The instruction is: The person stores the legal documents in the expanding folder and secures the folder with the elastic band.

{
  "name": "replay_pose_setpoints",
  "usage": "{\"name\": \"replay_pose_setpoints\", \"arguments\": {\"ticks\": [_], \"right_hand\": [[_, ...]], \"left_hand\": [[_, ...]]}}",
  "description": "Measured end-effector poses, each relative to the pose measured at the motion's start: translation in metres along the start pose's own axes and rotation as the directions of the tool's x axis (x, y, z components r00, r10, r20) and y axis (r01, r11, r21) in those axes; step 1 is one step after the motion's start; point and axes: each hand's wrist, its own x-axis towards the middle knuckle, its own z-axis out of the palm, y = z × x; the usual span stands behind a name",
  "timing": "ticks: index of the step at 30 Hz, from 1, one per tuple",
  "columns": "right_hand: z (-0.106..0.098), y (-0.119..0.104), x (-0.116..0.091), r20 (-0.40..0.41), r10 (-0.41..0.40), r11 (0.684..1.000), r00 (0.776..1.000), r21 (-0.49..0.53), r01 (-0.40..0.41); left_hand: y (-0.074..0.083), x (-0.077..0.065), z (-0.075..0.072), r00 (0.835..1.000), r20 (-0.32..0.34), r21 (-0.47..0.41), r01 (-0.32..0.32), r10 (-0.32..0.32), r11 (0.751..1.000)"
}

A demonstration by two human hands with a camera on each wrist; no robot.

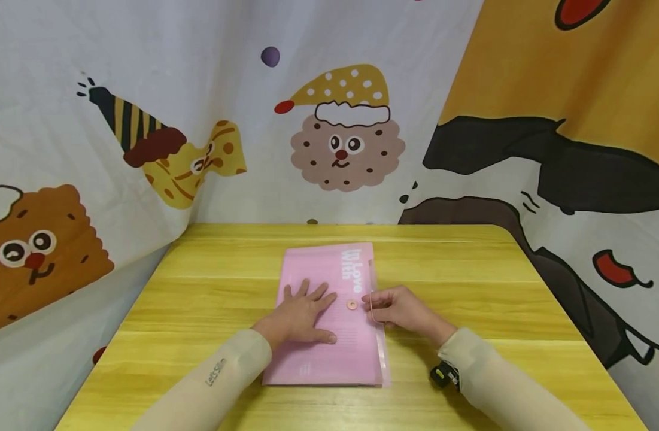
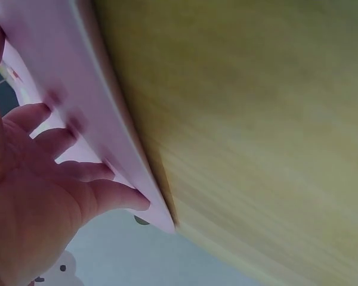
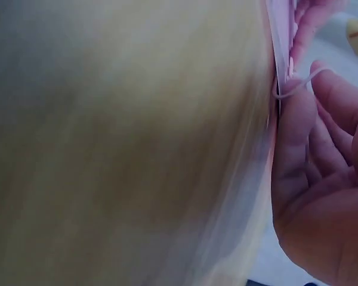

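Observation:
A pink document folder (image 1: 324,365) with white lettering lies on the table. My left hand (image 1: 302,314) rests on its cover with fingers spread; in the left wrist view those fingers (image 2: 101,170) reach over the folder's pink surface. Near the folder's right edge sits a small round button (image 1: 352,305). Just right of that button, my right hand (image 1: 401,308) pinches a thin pale string (image 3: 297,90) between thumb and forefinger. The string loops down from the fingertips to the folder's edge.
The wooden table (image 1: 200,287) spreads out around the folder. A small black device (image 1: 443,375) hangs under the right cuff. Behind the table hangs a white cloth (image 1: 243,197) printed with cartoon snacks.

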Motion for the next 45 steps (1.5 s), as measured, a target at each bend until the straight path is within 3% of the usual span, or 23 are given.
{"name": "replay_pose_setpoints", "arguments": {"ticks": [4, 7, 13, 17, 22, 25, 29, 33, 38, 45], "right_hand": [[0.005, -0.003, 0.004, -0.042, -0.067, 0.988, 0.997, -0.144, 0.061], [0.007, -0.004, 0.007, -0.057, -0.120, 0.955, 0.991, -0.279, 0.100], [0.009, -0.011, 0.015, -0.041, -0.194, 0.849, 0.980, -0.508, 0.146], [0.010, -0.015, 0.018, -0.035, -0.189, 0.772, 0.981, -0.623, 0.126], [0.012, -0.017, 0.019, -0.022, -0.166, 0.738, 0.986, -0.666, 0.110], [0.014, -0.020, 0.020, 0.001, -0.196, 0.701, 0.981, -0.699, 0.141], [0.013, -0.026, 0.022, 0.070, -0.285, 0.605, 0.956, -0.761, 0.236], [0.009, -0.034, 0.022, 0.172, -0.315, 0.510, 0.933, -0.799, 0.320], [0.005, -0.042, 0.023, 0.248, -0.274, 0.467, 0.929, -0.811, 0.354], [0.008, -0.048, 0.028, 0.238, -0.242, 0.408, 0.941, -0.855, 0.321]], "left_hand": [[-0.001, 0.000, -0.001, 1.000, 0.004, 0.000, -0.002, 0.002, 1.000], [-0.002, 0.000, -0.002, 1.000, 0.002, 0.002, -0.003, 0.003, 1.000], [-0.003, 0.000, -0.003, 1.000, -0.002, 0.004, -0.007, 0.007, 1.000], [-0.002, 0.000, -0.002, 1.000, -0.012, -0.008, -0.016, 0.016, 1.000], [0.000, -0.002, 0.002, 0.999, -0.011, -0.019, -0.035, 0.034, 0.999], [0.000, -0.003, 0.004, 0.999, -0.016, -0.017, -0.037, 0.037, 0.999], [-0.001, -0.003, 0.003, 0.998, -0.045, -0.004, -0.041, 0.041, 0.999], [-0.002, -0.003, 0.001, 0.998, -0.049, 0.012, -0.045, 0.045, 0.999], [-0.003, -0.002, 0.001, 0.998, -0.043, 0.023, -0.046, 0.047, 0.999], [-0.001, -0.002, 0.000, 0.998, -0.037, 0.029, -0.046, 0.047, 0.999]]}}
